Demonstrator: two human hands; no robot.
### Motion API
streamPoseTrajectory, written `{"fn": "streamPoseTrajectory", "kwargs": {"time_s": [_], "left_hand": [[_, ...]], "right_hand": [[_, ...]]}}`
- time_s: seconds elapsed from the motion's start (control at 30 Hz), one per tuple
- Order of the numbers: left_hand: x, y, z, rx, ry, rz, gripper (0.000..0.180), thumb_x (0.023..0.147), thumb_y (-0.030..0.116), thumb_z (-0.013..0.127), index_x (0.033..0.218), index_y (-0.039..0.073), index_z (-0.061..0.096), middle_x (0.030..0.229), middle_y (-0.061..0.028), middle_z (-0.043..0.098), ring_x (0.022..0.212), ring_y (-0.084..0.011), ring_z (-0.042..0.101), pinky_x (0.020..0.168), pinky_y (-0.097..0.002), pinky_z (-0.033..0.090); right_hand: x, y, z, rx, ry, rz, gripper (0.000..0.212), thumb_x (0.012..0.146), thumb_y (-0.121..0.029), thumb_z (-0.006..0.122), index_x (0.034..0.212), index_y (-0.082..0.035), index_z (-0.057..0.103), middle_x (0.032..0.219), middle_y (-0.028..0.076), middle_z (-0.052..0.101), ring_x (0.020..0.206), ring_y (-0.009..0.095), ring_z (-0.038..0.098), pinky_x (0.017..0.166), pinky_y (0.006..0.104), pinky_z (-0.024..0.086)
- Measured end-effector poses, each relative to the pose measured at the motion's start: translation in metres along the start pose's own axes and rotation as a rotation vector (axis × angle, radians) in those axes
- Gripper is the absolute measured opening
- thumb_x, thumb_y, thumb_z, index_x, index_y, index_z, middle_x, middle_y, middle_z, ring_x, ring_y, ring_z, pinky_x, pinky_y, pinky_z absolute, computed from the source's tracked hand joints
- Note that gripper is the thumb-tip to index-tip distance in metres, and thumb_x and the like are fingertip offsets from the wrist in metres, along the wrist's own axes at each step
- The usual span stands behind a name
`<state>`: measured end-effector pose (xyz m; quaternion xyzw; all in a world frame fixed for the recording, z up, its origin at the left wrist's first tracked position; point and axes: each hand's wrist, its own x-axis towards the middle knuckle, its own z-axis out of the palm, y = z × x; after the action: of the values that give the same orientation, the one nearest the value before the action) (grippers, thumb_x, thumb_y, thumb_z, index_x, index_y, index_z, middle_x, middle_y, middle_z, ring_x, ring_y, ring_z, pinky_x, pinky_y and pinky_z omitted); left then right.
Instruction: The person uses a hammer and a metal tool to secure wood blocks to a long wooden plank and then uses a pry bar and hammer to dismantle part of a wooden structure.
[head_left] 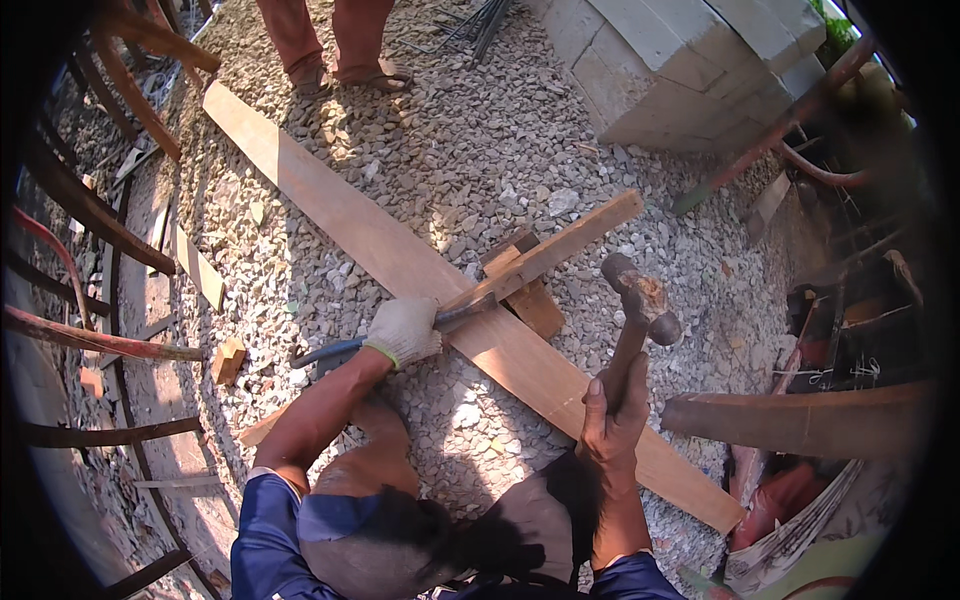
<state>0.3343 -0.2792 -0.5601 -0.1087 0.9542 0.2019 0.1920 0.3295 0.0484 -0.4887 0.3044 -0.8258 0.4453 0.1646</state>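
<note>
**Hammer (634, 318) held clear, pry bar (468, 312) at batten (585, 236)**

Left grip (405, 330), white-gloved: closed on the pry bar, dark end directed at the batten's near end. Tip contact: cannot tell. Right grip (614, 425), ungloved: closed on the hammer's handle, head apart from the batten. The batten crosses the long plank (350, 212), which lies diagonally on the gravel (480, 140). Wood blocks (537, 308) sit beneath the batten, beside the plank.

Sun-dappled gravel (480, 160), a stack of grey blocks (675, 85) at upper right.
</note>
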Motion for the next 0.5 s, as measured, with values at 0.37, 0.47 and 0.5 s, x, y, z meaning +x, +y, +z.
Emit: {"fn": "streamPoseTrajectory", "kwargs": {"time_s": [0.37,0.47,0.5], "left_hand": [[-0.007,0.004,-0.020,-0.010,0.032,0.131,0.047,0.077,0.047,0.077,0.098,0.005,0.073,0.090,-0.0205,0.072,0.090,-0.0411,0.071,0.080,-0.0499,0.056],[-0.017,0.008,-0.030,-0.014,0.084,0.043,0.047,0.082,0.049,0.075,0.097,0.005,0.072,0.089,-0.0202,0.072,0.089,-0.0397,0.071,0.078,-0.0498,0.056],[-0.023,0.016,-0.034,-0.001,0.110,0.007,0.046,0.083,0.049,0.074,0.097,0.005,0.072,0.089,-0.0201,0.072,0.089,-0.0391,0.072,0.077,-0.0498,0.056]], "right_hand": [[0.021,0.032,0.009,-0.117,-0.387,0.388,0.067,0.092,-0.004,0.058,0.156,-0.012,0.040,0.113,0.031,0.068,0.091,0.047,0.069,0.082,0.0490,0.055],[-0.002,0.019,-0.001,-0.025,-0.286,0.412,0.066,0.094,-0.003,0.059,0.156,-0.007,0.039,0.124,0.029,0.068,0.089,0.039,0.073,0.080,0.0419,0.057],[-0.008,0.016,-0.002,0.014,-0.270,0.459,0.066,0.094,-0.002,0.060,0.156,-0.006,0.039,0.125,0.028,0.068,0.088,0.035,0.073,0.079,0.0395,0.056]]}}
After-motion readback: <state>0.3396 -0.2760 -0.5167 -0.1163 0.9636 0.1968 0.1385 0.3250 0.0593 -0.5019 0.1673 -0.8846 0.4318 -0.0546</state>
